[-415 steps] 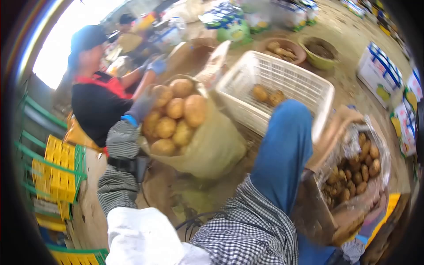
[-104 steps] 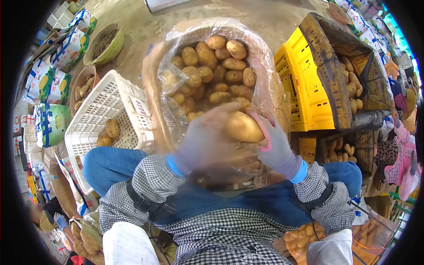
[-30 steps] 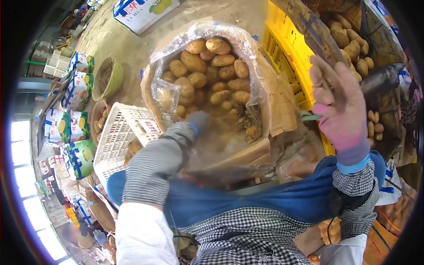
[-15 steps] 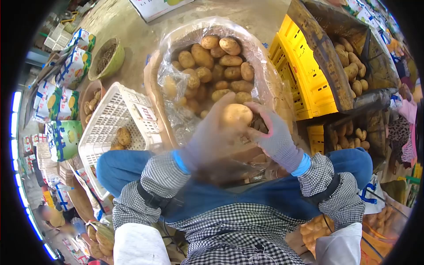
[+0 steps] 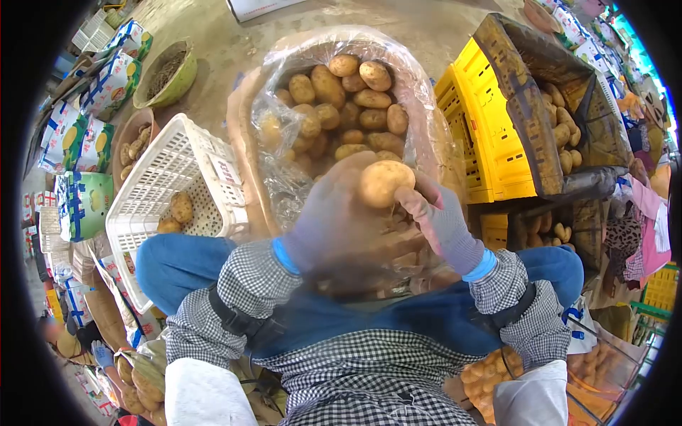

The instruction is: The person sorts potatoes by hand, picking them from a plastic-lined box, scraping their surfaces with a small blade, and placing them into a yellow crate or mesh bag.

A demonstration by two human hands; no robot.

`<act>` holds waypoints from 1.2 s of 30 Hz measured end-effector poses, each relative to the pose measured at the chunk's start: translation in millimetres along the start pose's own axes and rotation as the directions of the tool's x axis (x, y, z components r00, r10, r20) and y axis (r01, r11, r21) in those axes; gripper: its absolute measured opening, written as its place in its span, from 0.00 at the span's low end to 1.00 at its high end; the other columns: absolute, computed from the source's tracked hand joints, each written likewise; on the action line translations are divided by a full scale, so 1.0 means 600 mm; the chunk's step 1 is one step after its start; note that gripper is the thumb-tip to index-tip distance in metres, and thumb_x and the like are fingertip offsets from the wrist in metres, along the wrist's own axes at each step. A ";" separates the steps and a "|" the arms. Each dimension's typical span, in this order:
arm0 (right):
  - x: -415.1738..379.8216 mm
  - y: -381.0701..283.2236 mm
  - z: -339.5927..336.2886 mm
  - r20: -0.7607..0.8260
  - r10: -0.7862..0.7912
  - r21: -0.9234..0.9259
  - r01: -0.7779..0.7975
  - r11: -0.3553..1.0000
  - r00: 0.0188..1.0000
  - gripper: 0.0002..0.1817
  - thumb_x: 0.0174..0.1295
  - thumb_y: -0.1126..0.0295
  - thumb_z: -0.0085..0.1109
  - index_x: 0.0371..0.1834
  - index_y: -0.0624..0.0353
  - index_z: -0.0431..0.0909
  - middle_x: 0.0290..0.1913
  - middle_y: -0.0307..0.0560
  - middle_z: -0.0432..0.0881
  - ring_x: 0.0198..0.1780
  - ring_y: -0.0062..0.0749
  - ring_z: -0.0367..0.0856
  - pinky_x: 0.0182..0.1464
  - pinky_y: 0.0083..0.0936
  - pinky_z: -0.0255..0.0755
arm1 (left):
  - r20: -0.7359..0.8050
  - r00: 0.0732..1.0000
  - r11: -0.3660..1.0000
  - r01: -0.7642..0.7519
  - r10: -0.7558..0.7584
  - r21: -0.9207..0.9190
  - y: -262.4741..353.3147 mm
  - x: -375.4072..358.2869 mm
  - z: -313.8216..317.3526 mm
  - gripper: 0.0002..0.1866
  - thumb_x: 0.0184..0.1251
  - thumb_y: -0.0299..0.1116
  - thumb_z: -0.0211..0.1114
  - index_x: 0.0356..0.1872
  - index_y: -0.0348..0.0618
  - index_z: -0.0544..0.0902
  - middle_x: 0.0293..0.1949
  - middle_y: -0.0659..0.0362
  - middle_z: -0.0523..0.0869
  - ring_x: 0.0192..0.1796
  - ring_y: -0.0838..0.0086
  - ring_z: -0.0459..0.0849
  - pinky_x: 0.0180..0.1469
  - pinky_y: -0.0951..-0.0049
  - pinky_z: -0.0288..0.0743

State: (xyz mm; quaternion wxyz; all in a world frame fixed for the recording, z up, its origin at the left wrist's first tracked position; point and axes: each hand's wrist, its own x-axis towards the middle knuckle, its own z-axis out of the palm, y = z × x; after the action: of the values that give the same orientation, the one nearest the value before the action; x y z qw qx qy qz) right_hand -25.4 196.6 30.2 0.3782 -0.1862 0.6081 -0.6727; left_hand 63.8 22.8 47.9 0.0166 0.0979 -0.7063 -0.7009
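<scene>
A pale brown potato is held up between my two gloved hands, over the near end of a plastic-lined box of potatoes. My left hand is closed around its left side, somewhat smeared by motion. From the right, my right hand grips its edge with thumb and fingers. Below and beyond the hands, several more potatoes lie heaped in the clear plastic lining. The hands and forearms hide the box's near end.
To the left, a white perforated crate holds a few potatoes. Behind it stands a green tub with dark contents. On the right are a yellow crate and a dark-lined crate with potatoes. Another person's gloved hand shows at lower left.
The potato has come slightly nearer and looks turned, with the right fingers now against its edge. The whole view has shifted a little.
</scene>
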 end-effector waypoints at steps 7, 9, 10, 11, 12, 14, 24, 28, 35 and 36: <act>0.000 0.002 -0.012 -0.090 0.124 -0.044 -0.129 0.991 0.988 0.31 0.66 0.57 0.63 0.65 0.69 0.69 0.51 0.39 0.80 0.50 0.20 0.77 0.54 0.20 0.73 | 0.100 0.995 0.994 -0.006 0.016 -0.105 0.019 -0.004 0.009 0.29 0.59 0.42 0.71 0.58 0.40 0.74 0.52 0.50 0.80 0.57 0.63 0.79 0.62 0.65 0.73; 0.004 0.016 -0.003 -0.044 -0.103 -0.108 0.098 0.989 0.994 0.34 0.64 0.59 0.66 0.67 0.68 0.66 0.55 0.42 0.78 0.54 0.22 0.76 0.58 0.21 0.71 | 0.133 0.990 0.975 0.077 -0.049 -0.207 0.031 -0.002 0.007 0.29 0.59 0.39 0.72 0.59 0.39 0.73 0.51 0.51 0.81 0.54 0.65 0.81 0.59 0.67 0.75; 0.004 0.021 0.000 -0.017 -0.213 -0.136 0.209 0.968 0.977 0.36 0.62 0.60 0.68 0.69 0.67 0.64 0.57 0.43 0.77 0.56 0.23 0.76 0.60 0.22 0.70 | 0.154 0.985 0.959 0.121 -0.083 -0.256 0.035 -0.002 0.006 0.29 0.59 0.38 0.72 0.59 0.39 0.73 0.50 0.51 0.81 0.53 0.65 0.82 0.58 0.67 0.76; 0.000 0.020 0.000 0.009 -0.201 -0.161 0.200 0.967 0.980 0.38 0.61 0.60 0.69 0.70 0.66 0.63 0.58 0.44 0.76 0.58 0.24 0.75 0.62 0.23 0.69 | 0.156 0.984 0.974 0.112 -0.082 -0.195 0.029 -0.003 0.003 0.29 0.62 0.40 0.68 0.61 0.39 0.71 0.51 0.52 0.81 0.52 0.68 0.82 0.55 0.70 0.77; -0.004 0.014 0.000 0.035 -0.189 -0.186 0.192 0.964 0.981 0.40 0.59 0.61 0.71 0.71 0.66 0.62 0.60 0.44 0.75 0.60 0.25 0.73 0.64 0.23 0.67 | 0.158 0.984 0.986 0.103 -0.082 -0.133 0.022 -0.004 0.000 0.29 0.64 0.43 0.64 0.63 0.39 0.70 0.51 0.54 0.81 0.50 0.71 0.82 0.52 0.72 0.78; -0.005 0.006 -0.002 0.044 -0.116 -0.123 0.121 0.985 0.992 0.42 0.58 0.60 0.72 0.72 0.65 0.60 0.63 0.45 0.73 0.63 0.26 0.71 0.66 0.25 0.66 | 0.137 0.991 0.995 -0.006 -0.007 0.095 -0.006 -0.003 -0.009 0.33 0.72 0.53 0.54 0.68 0.40 0.66 0.54 0.57 0.81 0.47 0.77 0.82 0.44 0.78 0.79; -0.011 -0.005 -0.014 0.124 -0.028 0.134 0.011 0.991 0.992 0.29 0.74 0.59 0.50 0.72 0.66 0.60 0.65 0.45 0.72 0.65 0.26 0.69 0.68 0.24 0.62 | 0.068 0.997 0.966 0.053 -0.036 -0.254 0.022 -0.013 0.012 0.42 0.62 0.50 0.70 0.71 0.41 0.62 0.55 0.58 0.79 0.49 0.77 0.81 0.48 0.78 0.78; -0.011 -0.012 -0.008 0.225 0.007 0.119 -0.035 0.992 0.974 0.29 0.76 0.56 0.43 0.71 0.67 0.62 0.65 0.45 0.72 0.66 0.27 0.69 0.69 0.24 0.60 | -0.033 0.999 1.000 -0.018 0.018 0.004 -0.016 -0.015 0.013 0.37 0.61 0.39 0.71 0.69 0.41 0.65 0.51 0.56 0.81 0.48 0.75 0.81 0.54 0.75 0.77; -0.020 -0.032 -0.003 0.182 0.131 0.187 -0.166 0.968 0.974 0.28 0.76 0.56 0.44 0.69 0.67 0.65 0.63 0.46 0.74 0.63 0.27 0.70 0.67 0.24 0.62 | 0.189 0.951 0.889 0.297 -0.244 -0.348 -0.007 -0.005 -0.023 0.39 0.64 0.42 0.71 0.72 0.43 0.62 0.57 0.57 0.77 0.55 0.74 0.79 0.53 0.74 0.78; -0.021 -0.039 -0.004 0.176 0.156 0.181 -0.187 0.965 0.972 0.28 0.76 0.56 0.45 0.69 0.67 0.65 0.63 0.45 0.74 0.63 0.26 0.71 0.67 0.23 0.62 | 0.190 0.942 0.854 0.331 -0.276 -0.402 -0.006 -0.003 -0.023 0.39 0.64 0.41 0.71 0.72 0.43 0.61 0.58 0.56 0.77 0.56 0.73 0.79 0.53 0.73 0.78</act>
State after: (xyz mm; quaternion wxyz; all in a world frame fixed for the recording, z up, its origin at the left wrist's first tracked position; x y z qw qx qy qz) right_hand -25.5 206.5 54.7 0.4994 -0.1481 0.5201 -0.6768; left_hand 68.0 9.3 44.5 -0.1175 0.1580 -0.5102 -0.8372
